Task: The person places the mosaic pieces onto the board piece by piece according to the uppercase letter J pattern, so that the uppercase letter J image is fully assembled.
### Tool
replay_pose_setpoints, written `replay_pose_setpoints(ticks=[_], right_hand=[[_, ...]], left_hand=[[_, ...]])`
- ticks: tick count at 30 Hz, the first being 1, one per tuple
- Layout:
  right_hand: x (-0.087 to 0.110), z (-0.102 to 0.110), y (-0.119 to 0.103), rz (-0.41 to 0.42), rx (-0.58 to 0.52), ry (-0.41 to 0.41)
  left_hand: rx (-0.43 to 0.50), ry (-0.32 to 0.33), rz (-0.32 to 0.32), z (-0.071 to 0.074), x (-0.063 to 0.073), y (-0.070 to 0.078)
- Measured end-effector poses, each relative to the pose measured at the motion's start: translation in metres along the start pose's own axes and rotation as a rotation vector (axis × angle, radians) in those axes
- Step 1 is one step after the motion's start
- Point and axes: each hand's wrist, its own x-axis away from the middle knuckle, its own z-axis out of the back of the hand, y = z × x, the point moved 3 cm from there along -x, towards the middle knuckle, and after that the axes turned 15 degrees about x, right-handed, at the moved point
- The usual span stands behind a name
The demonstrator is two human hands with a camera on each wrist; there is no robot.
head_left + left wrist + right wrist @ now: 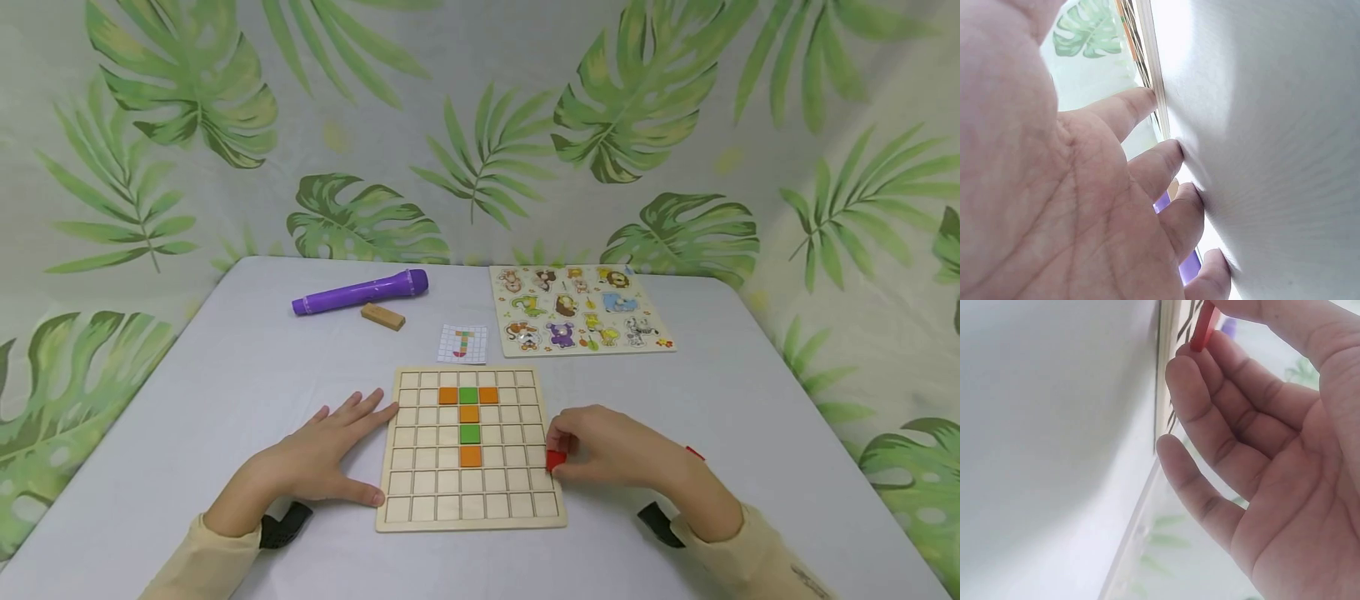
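Note:
In the head view a wooden grid board [436,507] lies on the table. Orange tiles and two green tiles [470,434] form a T on it. My left hand [318,454] rests beside the board with fingers spread, its thumb and index fingertip at the left edge. Between thumb and fingers, my right hand [615,446] pinches a red tile [555,461] over the board's right edge. The right wrist view shows the red tile [1204,330] edge-on, with the little finger held apart from it. Another red piece [695,453] shows beside the right wrist, partly hidden by the arm.
Behind the board lies a small card [462,344] with a coloured J-shaped pattern on a grid. A purple toy microphone [360,293] and a wooden block [383,317] sit at the back left. The animal puzzle board [585,312] is at the back right, before a leaf-patterned cloth.

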Motion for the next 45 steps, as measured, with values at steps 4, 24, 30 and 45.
replay_pose_setpoints(ticks=[4,24,30,45], right_hand=[[-0.009,-0.002,-0.006,0.003,-0.002,-0.011],[-0.049,-0.006,-0.046,0.127,0.038,-0.027],[-0.057,-0.009,-0.058,0.178,0.069,-0.021],[-0.067,-0.016,-0.069,0.253,0.112,0.002]], left_hand=[[0.004,-0.004,0.000,0.000,0.000,0.001],[0.006,-0.013,0.008,0.001,0.000,0.003],[0.005,-0.010,0.004,0.001,0.000,0.002],[0.007,-0.006,0.002,0.001,0.000,0.001]])
